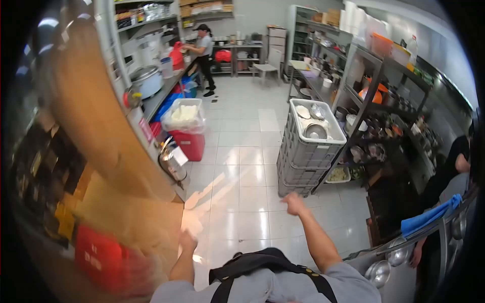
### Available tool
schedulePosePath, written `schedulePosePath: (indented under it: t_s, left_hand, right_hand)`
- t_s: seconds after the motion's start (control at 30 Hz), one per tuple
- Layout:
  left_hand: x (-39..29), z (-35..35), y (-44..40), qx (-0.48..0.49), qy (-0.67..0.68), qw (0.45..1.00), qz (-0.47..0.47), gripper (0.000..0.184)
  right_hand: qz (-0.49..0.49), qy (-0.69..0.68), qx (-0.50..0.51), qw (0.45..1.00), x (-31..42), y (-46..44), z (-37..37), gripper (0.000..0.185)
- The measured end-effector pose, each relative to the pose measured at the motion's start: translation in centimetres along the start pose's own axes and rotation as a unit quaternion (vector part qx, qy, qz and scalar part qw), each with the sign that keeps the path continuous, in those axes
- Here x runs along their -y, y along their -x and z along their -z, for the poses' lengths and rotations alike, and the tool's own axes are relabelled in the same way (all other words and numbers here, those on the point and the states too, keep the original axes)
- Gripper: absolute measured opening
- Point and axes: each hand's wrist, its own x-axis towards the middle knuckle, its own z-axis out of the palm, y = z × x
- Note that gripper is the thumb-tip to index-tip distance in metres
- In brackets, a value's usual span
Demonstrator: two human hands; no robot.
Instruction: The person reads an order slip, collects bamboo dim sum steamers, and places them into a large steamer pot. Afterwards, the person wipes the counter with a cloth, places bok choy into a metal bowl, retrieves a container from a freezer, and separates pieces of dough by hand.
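My right hand (294, 203) is held out in front of me with its fingers curled and nothing visible in it. It hangs in front of the foot of a stack of grey crates (303, 169), apart from it as far as I can tell. On top of the stack, a white tub (339, 140) holds white powdery stuff, a metal bowl (316, 132) and a clear bag. My left hand (188, 241) is low on the left, loosely closed, with no object showing. It is nearest to the brown wooden panel (136, 212).
A red bin (188, 146) with a lined white tub stands left of the tiled floor (232, 202). A fire extinguisher (172, 160) is on the left wall. Shelving (361, 108) lines the right. One person (203, 48) works at the far left counter; another (457, 161) is at the right edge.
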Motion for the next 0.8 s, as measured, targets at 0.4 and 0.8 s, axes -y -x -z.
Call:
schedulePosePath:
  t_s: [0.4,0.8]
  left_hand:
    - [-34.4,-2.9,-28.0,0.17,0.178,0.935,-0.255,0.07]
    - [-17.4,2.3,-31.7,0.365,0.139,0.875,0.287,0.063]
  right_hand:
    - [-0.334,-0.892,-0.213,0.219,-12.5,-10.9,-12.2,0.038]
    - [-0.537,-0.022,0.111,0.836,-39.3,-41.7,-13.3,0.024]
